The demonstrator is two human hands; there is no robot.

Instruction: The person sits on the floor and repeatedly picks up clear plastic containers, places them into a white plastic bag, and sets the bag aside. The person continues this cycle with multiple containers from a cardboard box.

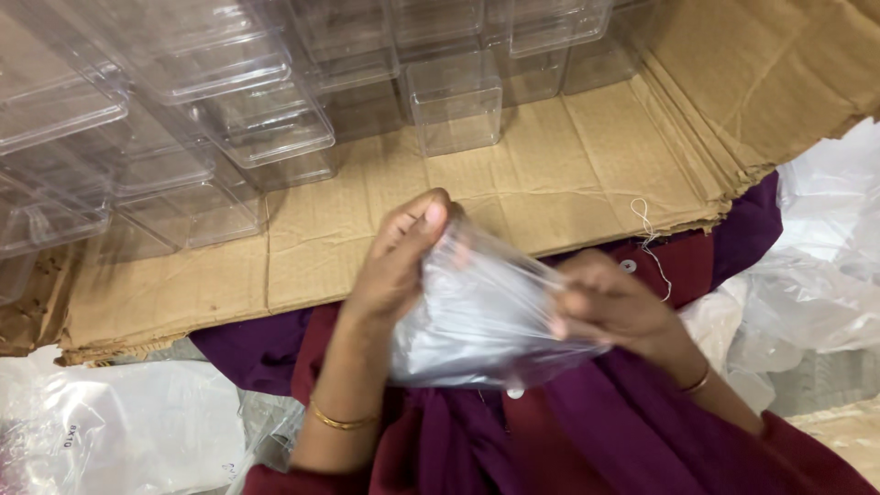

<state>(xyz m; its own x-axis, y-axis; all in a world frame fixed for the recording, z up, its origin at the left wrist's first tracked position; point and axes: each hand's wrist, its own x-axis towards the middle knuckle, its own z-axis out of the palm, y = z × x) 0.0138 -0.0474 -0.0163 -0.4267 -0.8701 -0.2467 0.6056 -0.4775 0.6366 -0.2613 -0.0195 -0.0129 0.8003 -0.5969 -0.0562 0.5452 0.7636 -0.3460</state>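
Holding a clear plastic bag (pixel 481 316) between both hands above a purple lap: left hand (pixel 399 266) pinches its upper edge, fingers (pixel 431 220) clenched on the film; right hand (pixel 614 307) grips the opposite side, fingers curled into the plastic. Behind, a flattened brown cardboard sheet (pixel 513 183) carries rows of clear rectangular plastic boxes (pixel 266 128), one standing apart (pixel 456 103). More clear bags (pixel 119 426) lie lower left, crumpled plastic (pixel 816 275) at right.

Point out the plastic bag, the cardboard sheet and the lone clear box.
plastic bag (pixel 481 321), head view, middle of the crinkled film.
cardboard sheet (pixel 550 174), head view, bare patch right of centre.
clear box (pixel 456 103), head view, front wall.
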